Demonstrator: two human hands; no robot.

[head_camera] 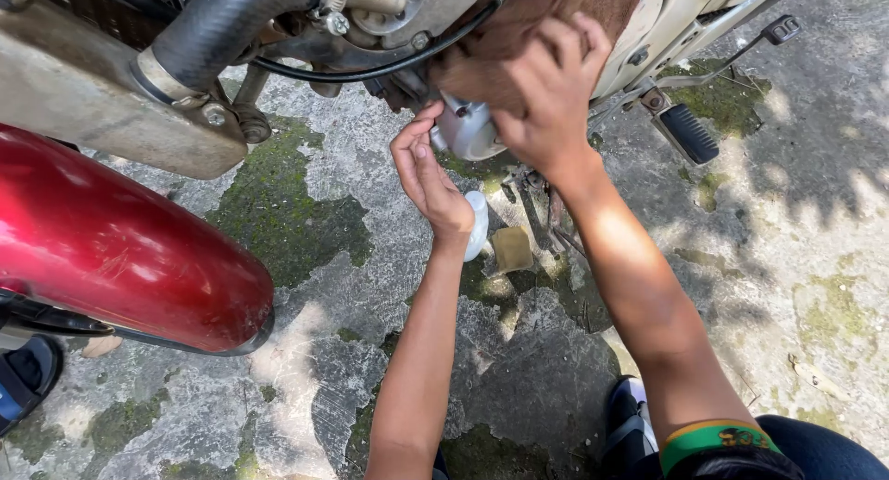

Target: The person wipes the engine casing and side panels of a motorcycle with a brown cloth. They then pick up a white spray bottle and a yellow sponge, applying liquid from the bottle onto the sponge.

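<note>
The person crouches beside a motorcycle and works on the underside of its engine. The right hand [546,91] is at about 12 o'clock in the view, its grip curled and pressed on a brown rag [519,22] that lies against the engine case. Just below it, the left hand [426,170] reaches up with fingers bent loosely; thumb and forefinger nearly meet at the edge of a round silver engine cover [468,128], but it is hard to tell whether they pinch anything there.

Directly under the left wrist, toward 6 o'clock from the cover, a small white container [479,223] stands on the concrete ground [352,378]. The wrist hides most of it, so what is inside cannot be seen. Just beside it, at its 3 o'clock, lies a small tan block [511,249], perhaps a sponge or a piece of cardboard, on wet, mossy concrete.

At 9 o'clock is the red fender [120,249] of the motorcycle, and above it, toward 10 o'clock, the dull metal exhaust muffler [93,96] with a black rubber hose [222,22]. At 2 o'clock a black foot peg [688,133] sticks out from the frame. The person's shoe [630,424] shows at 5 o'clock.
</note>
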